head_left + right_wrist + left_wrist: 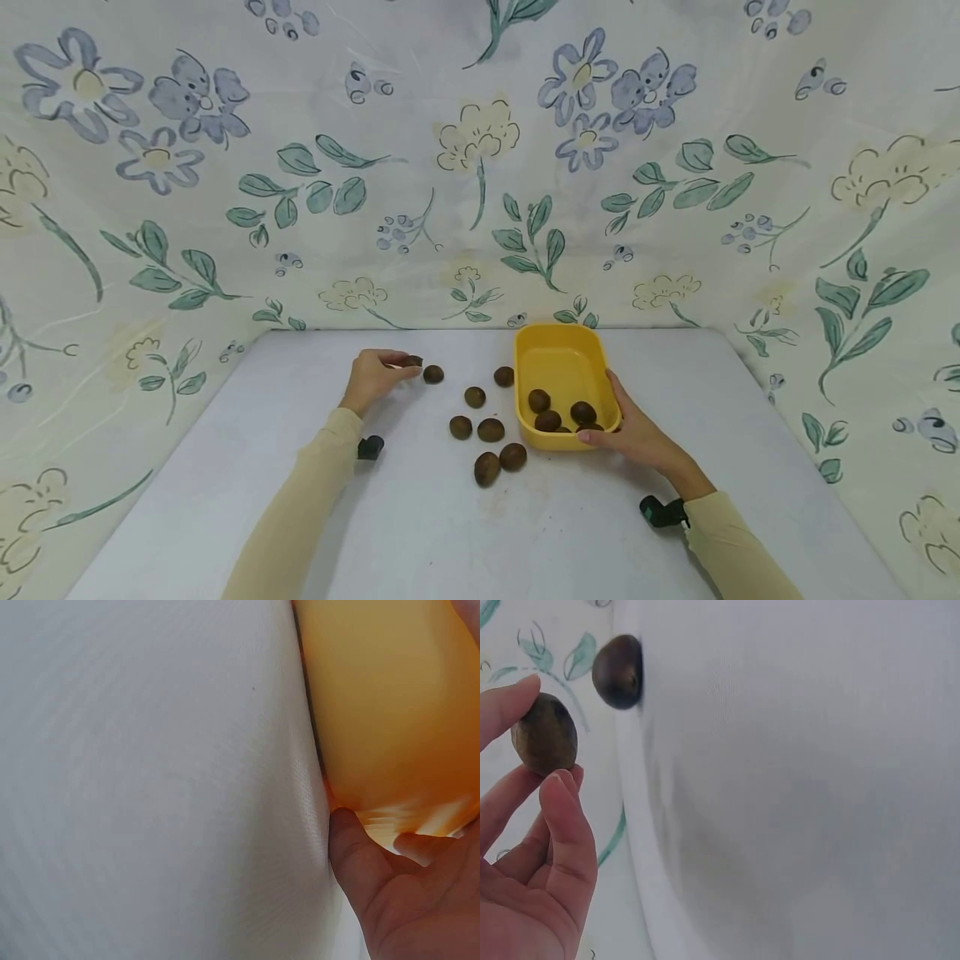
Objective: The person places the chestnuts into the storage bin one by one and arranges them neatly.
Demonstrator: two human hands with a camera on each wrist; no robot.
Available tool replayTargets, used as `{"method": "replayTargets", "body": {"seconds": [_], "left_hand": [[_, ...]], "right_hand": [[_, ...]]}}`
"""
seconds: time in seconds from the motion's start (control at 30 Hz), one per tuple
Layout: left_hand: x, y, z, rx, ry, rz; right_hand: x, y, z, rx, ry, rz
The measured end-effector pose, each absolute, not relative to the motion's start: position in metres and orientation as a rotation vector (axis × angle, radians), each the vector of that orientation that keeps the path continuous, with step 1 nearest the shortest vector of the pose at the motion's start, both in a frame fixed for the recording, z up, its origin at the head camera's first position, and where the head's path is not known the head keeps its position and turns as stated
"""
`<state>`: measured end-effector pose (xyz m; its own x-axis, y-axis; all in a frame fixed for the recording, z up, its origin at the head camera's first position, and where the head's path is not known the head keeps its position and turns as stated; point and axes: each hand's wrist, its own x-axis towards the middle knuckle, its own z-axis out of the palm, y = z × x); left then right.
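Observation:
At the far left of the table, my left hand [372, 379] pinches a brown chestnut [546, 735] between thumb and fingertips. Just right of it lies another chestnut [433, 374], which shows in the left wrist view too. My right hand [641, 437] grips a yellow plastic tub [562, 360] at its near right corner, thumb over the rim and fingers along the outer side. Several chestnuts [547, 421] sit inside the tub's near end, some partly hidden by its wall. In the right wrist view the fingers press against the yellow wall [390, 697].
Several loose chestnuts [491, 430] lie scattered between my left hand and the tub, two of them close together nearest me [487, 469]. One chestnut [504, 377] lies right beside the tub's left wall. A floral cloth [420, 200] hangs behind the white table [420, 525] and down both sides.

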<state>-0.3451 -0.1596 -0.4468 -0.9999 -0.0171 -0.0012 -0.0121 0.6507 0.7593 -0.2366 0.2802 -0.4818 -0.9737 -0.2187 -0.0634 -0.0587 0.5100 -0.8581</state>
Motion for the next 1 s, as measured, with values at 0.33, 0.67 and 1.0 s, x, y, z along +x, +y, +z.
{"method": "replayTargets", "body": {"seconds": [0.33, 0.67, 1.0], "left_hand": [[-0.337, -0.145, -0.444, -0.088, -2.791, -1.366], [-0.328, -0.128, -0.440, -0.095, -2.735, -1.422], [-0.318, -0.105, -0.437, -0.192, -2.711, -1.523]], "right_hand": [[-0.237, 0.279, -0.482, -0.222, 2.592, -1.445], [-0.237, 0.280, -0.483, -0.235, 2.598, -1.454], [-0.239, 0.280, -0.483, -0.188, 2.592, -1.424]]}}
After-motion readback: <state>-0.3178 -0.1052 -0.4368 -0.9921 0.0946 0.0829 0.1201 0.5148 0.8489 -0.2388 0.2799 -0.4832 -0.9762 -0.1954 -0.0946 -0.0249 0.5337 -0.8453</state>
